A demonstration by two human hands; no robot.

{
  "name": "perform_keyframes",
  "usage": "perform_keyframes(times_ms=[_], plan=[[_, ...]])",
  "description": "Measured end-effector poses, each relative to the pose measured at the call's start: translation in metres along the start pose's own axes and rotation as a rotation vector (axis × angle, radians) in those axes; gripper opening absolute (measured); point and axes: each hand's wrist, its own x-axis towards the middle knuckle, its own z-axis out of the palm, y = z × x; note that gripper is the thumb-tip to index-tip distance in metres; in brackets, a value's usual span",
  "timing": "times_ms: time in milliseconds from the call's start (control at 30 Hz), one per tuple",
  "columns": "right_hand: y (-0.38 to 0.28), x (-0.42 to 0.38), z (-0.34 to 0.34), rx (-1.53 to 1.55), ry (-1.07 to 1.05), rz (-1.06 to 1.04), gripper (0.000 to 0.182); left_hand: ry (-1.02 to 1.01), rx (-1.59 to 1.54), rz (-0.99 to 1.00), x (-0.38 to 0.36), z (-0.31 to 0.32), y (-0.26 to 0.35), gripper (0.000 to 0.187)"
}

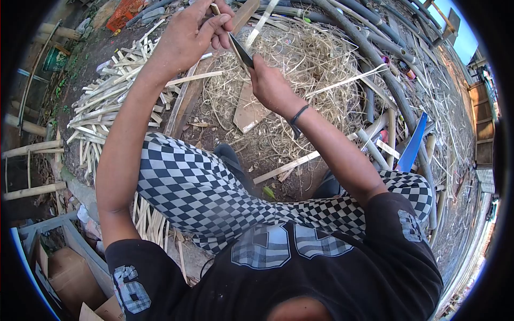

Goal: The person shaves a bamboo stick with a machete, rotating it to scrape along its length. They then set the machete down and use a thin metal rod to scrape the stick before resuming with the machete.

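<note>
My left hand is raised at the top middle and pinches a thin bamboo strip between thumb and fingers. My right hand sits just below and to the right, fist closed on the handle of a knife. The dark blade slants up toward the strip held in my left hand and meets it near my fingers. A black band circles my right wrist. Both arms reach out over my knees in checkered trousers.
A heap of pale bamboo shavings covers the ground ahead. Cut bamboo slats lie piled at the left. Long dark bamboo poles run along the right, next to a blue piece. A flat board lies under my right hand.
</note>
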Motion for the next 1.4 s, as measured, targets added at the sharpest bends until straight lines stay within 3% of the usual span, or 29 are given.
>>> perform_keyframes(times_ms=[67,133,200,300,400,467,567,733,800,933,967,1000,1100,1233,1333,1400], plan=[[0.005,0.008,-0.004,-0.078,-0.015,0.048,0.02,0.017,-0.001,-0.161,0.004,-0.004,0.014,0.008],[0.007,0.013,-0.014,-0.04,-0.027,-0.063,0.019,0.028,-0.02,-0.177,0.006,-0.002,0.019,0.008],[-0.004,0.015,-0.034,-0.066,-0.076,-0.033,0.018,-0.002,-0.011,-0.184,0.011,0.001,0.024,0.007],[-0.048,0.003,-0.052,-0.005,0.016,-0.016,0.018,0.009,-0.03,-0.147,0.014,0.0,0.021,0.006],[0.008,0.008,0.002,-0.035,-0.015,0.081,0.018,0.012,-0.001,-0.143,0.013,0.002,0.022,0.007],[0.03,0.008,0.011,0.014,-0.032,0.068,0.018,0.031,0.024,-0.142,0.016,-0.001,0.013,0.006],[0.046,0.009,0.01,-0.148,-0.14,0.1,0.017,0.005,0.0,-0.148,0.012,-0.002,0.021,0.006],[-0.01,0.004,-0.027,-0.012,0.013,-0.045,0.016,-0.025,-0.104,-0.205,0.012,-0.002,0.017,0.006],[-0.023,0.0,-0.039,0.078,0.088,-0.122,0.017,-0.046,0.008,-0.131,0.013,-0.003,0.021,0.007],[0.001,-0.002,-0.009,0.166,0.139,-0.043,0.017,-0.077,0.005,-0.112,0.015,-0.004,0.023,0.007],[0.018,-0.003,0.005,0.091,0.011,0.071,0.017,-0.08,0.003,-0.112,0.013,-0.005,0.018,0.007],[0.02,-0.004,0.006,0.093,0.015,0.072,0.017,-0.089,-0.024,-0.101,0.011,-0.007,0.012,0.008],[0.023,-0.001,-0.001,0.083,-0.041,0.026,0.017,-0.068,-0.077,-0.087,0.005,-0.008,0.0,0.01],[-0.027,-0.007,-0.036,0.178,0.025,-0.046,0.018,-0.038,-0.076,-0.105,0.005,-0.004,-0.001,0.01],[-0.014,-0.005,-0.011,0.163,0.104,-0.067,0.018,-0.005,-0.046,-0.096,0.003,-0.004,0.014,0.016],[0.02,-0.007,0.016,0.079,-0.064,0.11,0.019,-0.034,0.042,-0.007,-0.003,-0.01,-0.006,0.014]])
